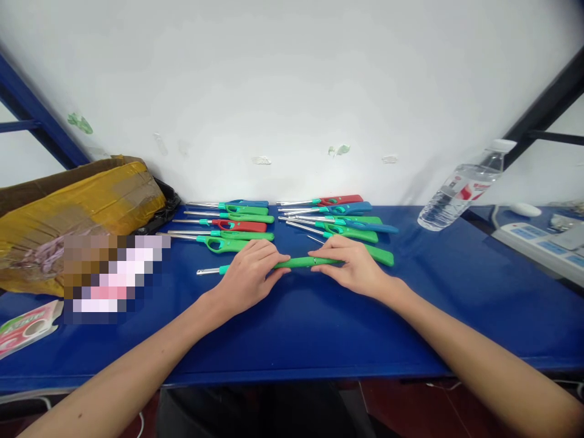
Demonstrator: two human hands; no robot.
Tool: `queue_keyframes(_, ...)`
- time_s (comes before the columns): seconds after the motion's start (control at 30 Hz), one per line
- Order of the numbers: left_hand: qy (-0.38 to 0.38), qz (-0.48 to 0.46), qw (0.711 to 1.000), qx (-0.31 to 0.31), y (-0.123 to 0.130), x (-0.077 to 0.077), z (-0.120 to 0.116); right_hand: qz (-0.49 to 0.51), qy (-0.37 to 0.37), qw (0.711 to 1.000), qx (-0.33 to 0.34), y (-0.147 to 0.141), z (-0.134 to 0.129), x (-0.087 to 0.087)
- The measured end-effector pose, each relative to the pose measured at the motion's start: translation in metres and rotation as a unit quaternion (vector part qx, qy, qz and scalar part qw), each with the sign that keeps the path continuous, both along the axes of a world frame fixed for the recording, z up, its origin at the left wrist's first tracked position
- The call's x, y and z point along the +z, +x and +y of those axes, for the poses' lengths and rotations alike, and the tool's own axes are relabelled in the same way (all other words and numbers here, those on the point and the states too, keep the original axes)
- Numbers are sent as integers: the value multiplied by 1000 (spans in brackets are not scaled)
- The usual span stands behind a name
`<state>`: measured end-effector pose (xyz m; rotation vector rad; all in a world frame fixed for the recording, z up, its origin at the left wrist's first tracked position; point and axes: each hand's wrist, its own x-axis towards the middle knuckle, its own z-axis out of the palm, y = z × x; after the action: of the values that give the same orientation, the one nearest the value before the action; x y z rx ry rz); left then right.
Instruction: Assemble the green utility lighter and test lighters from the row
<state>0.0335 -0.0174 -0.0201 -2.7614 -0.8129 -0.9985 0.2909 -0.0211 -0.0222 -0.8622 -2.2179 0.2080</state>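
A green lighter (298, 262) with a metal tip pointing left is held level just above the blue table (292, 340). My left hand (253, 274) is closed round its front part, with the fingertips near the middle of the green handle. Thumb and fingers of my right hand (351, 264) pinch the handle's right end. Behind my left hand lies a row of long-nosed lighters, among them a red one (246, 226). Behind my right hand are several more, including a blue one (356, 208) and a green one (381, 254).
A box wrapped in yellow tape (91, 201) stands at the left, with a card package (30, 328) in front. A clear plastic bottle (463, 190) tilts at the right, near a white power strip (542, 243). A white wall (292, 91) rises behind.
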Motion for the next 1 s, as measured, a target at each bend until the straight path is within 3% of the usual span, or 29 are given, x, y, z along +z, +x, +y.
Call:
queue_keyframes(0.2, -9, 29, 999, 36, 1, 1, 1, -31, 84, 996, -8, -2, -2, -4)
queue_keyframes(0.33, -5, 43, 999, 24, 2, -3, 3, -36, 105, 994, -23, -8, -5, -4)
queue_keyframes(0.57, -9, 46, 999, 16, 0, -4, 2, -55, 43, 997, -22, 6, 3, 8)
queue_keyframes(0.7, -13, 47, 999, 18, -3, -2, 3, -63, 14, 998, 10, 18, 8, 11)
queue_keyframes(0.83, -22, 58, 998, 16, -5, -2, 3, -68, -25, 997, 40, 17, 8, 11)
queue_keyframes(1.0, -32, 45, 998, 40, -6, -4, 5, -34, -62, 997, 22, 11, 3, 13)
